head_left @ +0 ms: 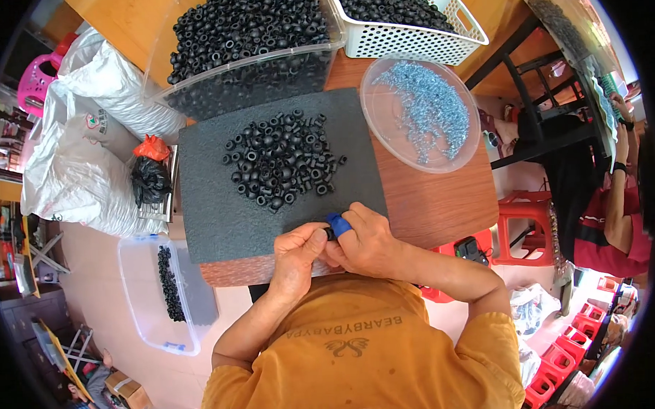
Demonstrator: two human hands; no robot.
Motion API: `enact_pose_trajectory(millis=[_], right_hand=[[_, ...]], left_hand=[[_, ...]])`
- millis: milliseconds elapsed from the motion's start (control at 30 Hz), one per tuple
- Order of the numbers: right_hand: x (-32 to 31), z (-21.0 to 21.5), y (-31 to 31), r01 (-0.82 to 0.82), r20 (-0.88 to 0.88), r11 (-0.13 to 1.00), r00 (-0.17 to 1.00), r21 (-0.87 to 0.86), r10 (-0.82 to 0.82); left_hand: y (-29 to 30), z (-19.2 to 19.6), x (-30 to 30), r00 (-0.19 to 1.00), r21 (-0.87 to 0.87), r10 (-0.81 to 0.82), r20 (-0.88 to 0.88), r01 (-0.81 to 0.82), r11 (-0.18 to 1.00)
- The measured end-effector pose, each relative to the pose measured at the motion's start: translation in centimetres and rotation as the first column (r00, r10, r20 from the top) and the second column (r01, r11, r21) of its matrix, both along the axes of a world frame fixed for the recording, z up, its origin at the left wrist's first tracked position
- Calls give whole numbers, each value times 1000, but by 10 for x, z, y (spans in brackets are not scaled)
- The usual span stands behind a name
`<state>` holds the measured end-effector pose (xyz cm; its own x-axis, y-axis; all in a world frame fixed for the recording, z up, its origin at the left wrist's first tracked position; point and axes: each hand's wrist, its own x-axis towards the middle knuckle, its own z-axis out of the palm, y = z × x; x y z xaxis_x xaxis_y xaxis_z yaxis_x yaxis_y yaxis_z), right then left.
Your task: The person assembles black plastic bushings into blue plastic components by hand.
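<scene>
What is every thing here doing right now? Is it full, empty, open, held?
Left hand: pinching a small black ring.
Right hand: pressed against the left, blue cover on one finger.
Black rings on foam mat: loose pile.
Clear tub: open, heaped with rings.
White basket: open, filled with black parts.
Round clear dish: open, shallow layer of silvery screws.
Floor bin: open, few rings inside.

Two hands, left hand and right hand, pinching one small black ring. One dark foam mat bearing one loose heap of black rings, too many to count. Two clear tubs: full one, floor one. One white basket. One round clear dish of countless silvery screws. Several red stools.
</scene>
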<state>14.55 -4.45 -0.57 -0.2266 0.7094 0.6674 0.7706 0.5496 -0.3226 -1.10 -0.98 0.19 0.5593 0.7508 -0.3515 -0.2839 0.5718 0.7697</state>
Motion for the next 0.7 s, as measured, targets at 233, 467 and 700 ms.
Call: enact_pose_trajectory(millis=[233,467,700], right_hand=[[0,8,-2,18,-7,997,1000,-78,-19],[-6,10,3,74,223,990,974,-122,-45],[-9,8,2,134,421,977,906,-167,-52]], left_hand=[[2,-1,-1,999,82,-5,-34,7,997],[-2,-8,4,978,214,62,-200,-18,977],[-6,-15,5,960,265,142,-242,-75,961]])
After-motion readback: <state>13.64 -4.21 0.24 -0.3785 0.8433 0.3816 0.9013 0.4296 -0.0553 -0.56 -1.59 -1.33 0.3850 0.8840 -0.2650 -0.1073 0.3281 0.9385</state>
